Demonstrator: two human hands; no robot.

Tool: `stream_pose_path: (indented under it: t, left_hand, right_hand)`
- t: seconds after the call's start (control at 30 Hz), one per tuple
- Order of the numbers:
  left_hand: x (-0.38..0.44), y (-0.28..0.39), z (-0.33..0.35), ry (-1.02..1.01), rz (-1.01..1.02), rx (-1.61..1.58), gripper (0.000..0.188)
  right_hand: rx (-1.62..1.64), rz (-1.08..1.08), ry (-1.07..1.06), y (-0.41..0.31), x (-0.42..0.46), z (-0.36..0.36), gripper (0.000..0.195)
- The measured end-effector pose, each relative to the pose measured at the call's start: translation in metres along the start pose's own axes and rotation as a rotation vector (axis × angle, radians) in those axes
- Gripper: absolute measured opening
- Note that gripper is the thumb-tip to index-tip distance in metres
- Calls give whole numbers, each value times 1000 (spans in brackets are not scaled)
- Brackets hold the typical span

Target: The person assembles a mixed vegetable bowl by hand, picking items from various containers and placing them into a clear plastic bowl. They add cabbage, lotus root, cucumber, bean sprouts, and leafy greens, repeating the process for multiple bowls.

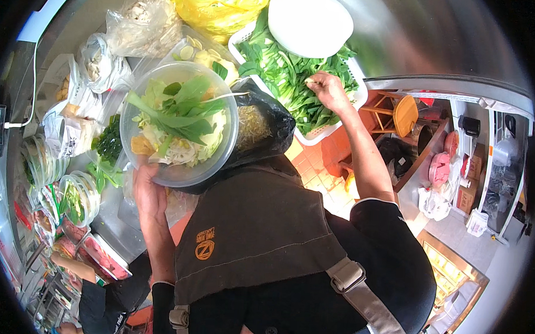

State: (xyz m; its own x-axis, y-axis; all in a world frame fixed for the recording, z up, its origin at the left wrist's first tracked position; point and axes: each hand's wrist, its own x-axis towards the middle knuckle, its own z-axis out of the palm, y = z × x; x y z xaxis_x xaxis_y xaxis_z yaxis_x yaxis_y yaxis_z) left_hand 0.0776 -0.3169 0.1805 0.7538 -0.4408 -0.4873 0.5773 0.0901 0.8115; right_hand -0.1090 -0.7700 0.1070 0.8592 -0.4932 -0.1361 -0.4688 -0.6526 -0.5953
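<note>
My left hand grips a clear round plastic bowl by its near rim. Leafy greens lie on top in the bowl, over lotus root slices, pale cabbage-like leaves and a fried tofu-like piece. A thin pale sprout pokes over the right rim. My right hand is over a white plastic basket of loose leafy greens, its fingers pinched on a small pale piece that looks like a stem end. A white round bowl or lid covers the basket's far side.
A black plastic bag of sprouts sits between bowl and basket. Beyond stand a yellow bag and a clear bag of pale slices. Stacked lidded bowls and meat trays line the left. A co-worker's arm reaches there.
</note>
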Motion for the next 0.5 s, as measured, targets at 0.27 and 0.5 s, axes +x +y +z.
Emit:
stream_pose_path:
  t: [0.27, 0.5]
  left_hand:
    - [10, -7, -4, 87, -39, -30, 64]
    - [26, -11, 5, 130, 22, 20, 34]
  right_hand:
    - [403, -76, 219, -73, 13, -77, 17]
    - [708, -519, 323, -233, -1, -115, 15]
